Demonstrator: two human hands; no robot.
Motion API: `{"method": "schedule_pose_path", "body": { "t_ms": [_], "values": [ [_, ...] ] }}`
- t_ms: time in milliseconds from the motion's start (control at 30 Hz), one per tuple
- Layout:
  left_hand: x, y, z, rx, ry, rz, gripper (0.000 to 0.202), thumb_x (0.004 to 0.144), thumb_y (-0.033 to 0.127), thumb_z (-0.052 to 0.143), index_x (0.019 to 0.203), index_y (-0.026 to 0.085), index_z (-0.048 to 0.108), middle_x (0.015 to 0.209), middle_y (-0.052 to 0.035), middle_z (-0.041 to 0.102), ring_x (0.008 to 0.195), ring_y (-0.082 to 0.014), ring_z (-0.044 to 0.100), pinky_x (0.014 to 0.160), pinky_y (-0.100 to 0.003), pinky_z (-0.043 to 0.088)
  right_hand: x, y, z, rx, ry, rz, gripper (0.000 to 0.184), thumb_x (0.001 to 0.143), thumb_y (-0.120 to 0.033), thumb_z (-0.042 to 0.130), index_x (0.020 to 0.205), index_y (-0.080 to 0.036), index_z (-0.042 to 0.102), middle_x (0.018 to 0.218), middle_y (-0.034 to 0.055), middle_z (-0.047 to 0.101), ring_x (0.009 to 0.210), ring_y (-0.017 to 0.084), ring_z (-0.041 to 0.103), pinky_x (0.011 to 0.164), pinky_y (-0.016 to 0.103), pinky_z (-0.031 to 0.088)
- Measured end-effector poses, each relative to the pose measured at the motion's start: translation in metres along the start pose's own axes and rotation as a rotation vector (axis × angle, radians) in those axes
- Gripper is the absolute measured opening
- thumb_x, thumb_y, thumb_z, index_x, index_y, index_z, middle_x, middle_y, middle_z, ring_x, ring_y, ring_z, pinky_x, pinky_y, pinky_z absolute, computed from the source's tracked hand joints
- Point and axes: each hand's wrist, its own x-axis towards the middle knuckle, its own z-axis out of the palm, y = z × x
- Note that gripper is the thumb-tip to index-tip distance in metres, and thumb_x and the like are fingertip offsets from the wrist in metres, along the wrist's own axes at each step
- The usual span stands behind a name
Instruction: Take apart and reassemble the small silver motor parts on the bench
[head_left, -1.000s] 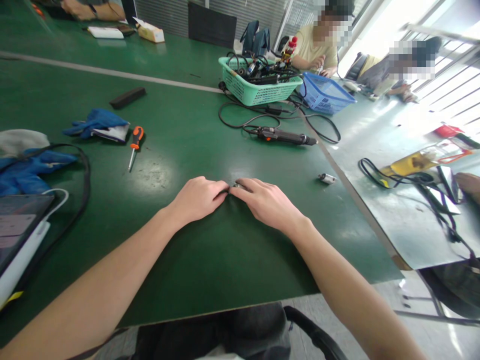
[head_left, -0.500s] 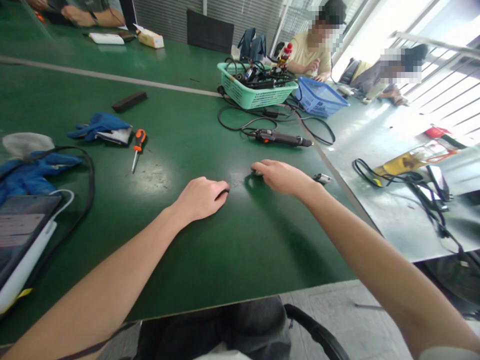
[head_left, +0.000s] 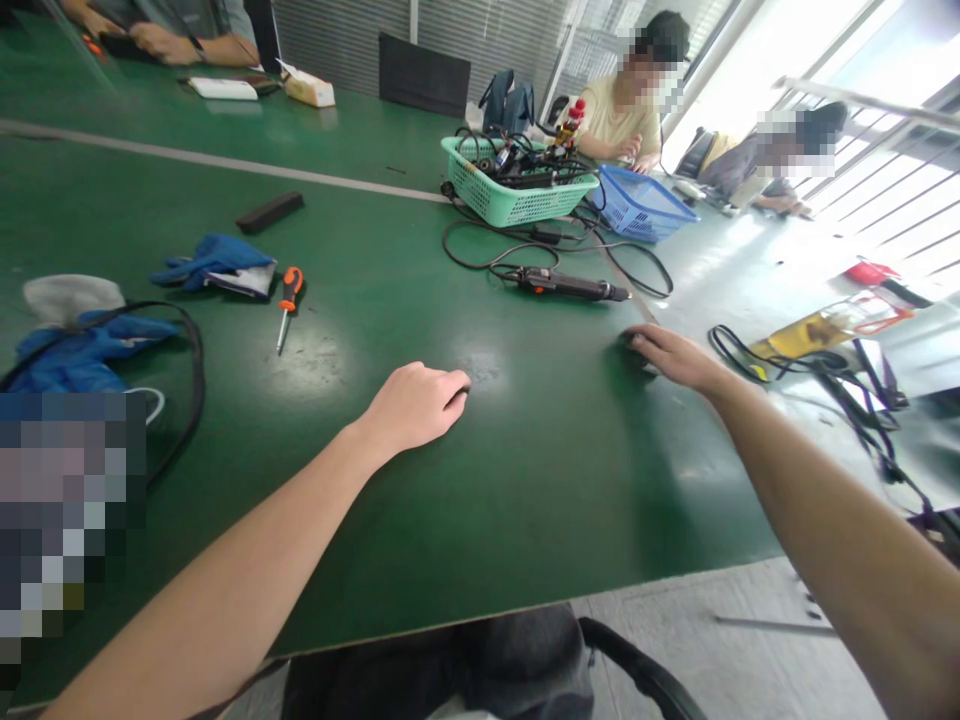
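Dark object (head_left: 459,396) seems held in left hand (head_left: 415,406) on green tabletop (head_left: 517,500), blinds (head_left: 337,50) beyond

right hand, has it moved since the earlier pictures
Yes: the right hand moved rightward, to beyond the tip of the black power tool.

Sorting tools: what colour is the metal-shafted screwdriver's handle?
The screwdriver handle: orange and black, head view.

Smooth tabletop (head_left: 480,520) (glossy in patches)
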Motion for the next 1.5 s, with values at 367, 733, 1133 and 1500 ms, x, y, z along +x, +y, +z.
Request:
{"method": "schedule_pose_path", "body": {
  "t_ms": [367, 733, 1133, 1500],
  "values": [
    [0.0, 0.002, -0.001, 0.015, -0.002, 0.0, 0.03, 0.099, 0.029, 0.042, 0.111, 0.023, 0.07, 0.088, -0.0041, 0.077, 0.076, -0.0206, 0.07, 0.078, -0.037, 0.05, -0.041, -0.066, 0.027, 0.006, 0.153, -0.066, 0.042, 0.1, -0.033, 0.04, 0.136, -0.021, 0.057, 0.133, 0.0157, 0.061, 0.127, 0.031, 0.056, 0.109, 0.048, 0.044],
    [-0.005, 0.007, -0.001, 0.092, 0.026, -0.102, 0.032, 0.098, 0.034, 0.042, 0.119, 0.024, 0.065, 0.096, -0.0061, 0.077, 0.085, -0.0265, 0.073, 0.074, -0.036, 0.052, 0.001, -0.245, 0.084, 0.125, 0.346, -0.242, 0.038, 0.096, -0.02, 0.04, 0.126, -0.016, 0.063, 0.122, 0.0163, 0.062, 0.124, 0.03, 0.052, 0.118, 0.056, 0.034],
    [-0.016, 0.017, -0.005, 0.087, 0.024, -0.175, 0.038, 0.098, 0.031, 0.041, 0.132, 0.017, 0.054, 0.102, -0.0112, 0.076, 0.095, -0.0286, 0.073, 0.083, -0.039, 0.055, 0.002, -0.299, 0.101, 0.168, 0.395, -0.32, 0.042, 0.093, -0.015, 0.037, 0.126, -0.012, 0.063, 0.121, 0.0172, 0.065, 0.122, 0.031, 0.055, 0.12, 0.057, 0.032],
    [-0.018, 0.01, -0.003, 0.071, 0.026, -0.144, 0.037, 0.099, 0.031, 0.041, 0.13, 0.016, 0.053, 0.1, -0.0111, 0.076, 0.09, -0.0287, 0.073, 0.081, -0.041, 0.055, 0.018, -0.291, 0.1, 0.162, 0.362, -0.331, 0.039, 0.097, -0.02, 0.039, 0.125, -0.013, 0.065, 0.118, 0.0171, 0.067, 0.119, 0.03, 0.058, 0.118, 0.054, 0.037]
  ]
}}
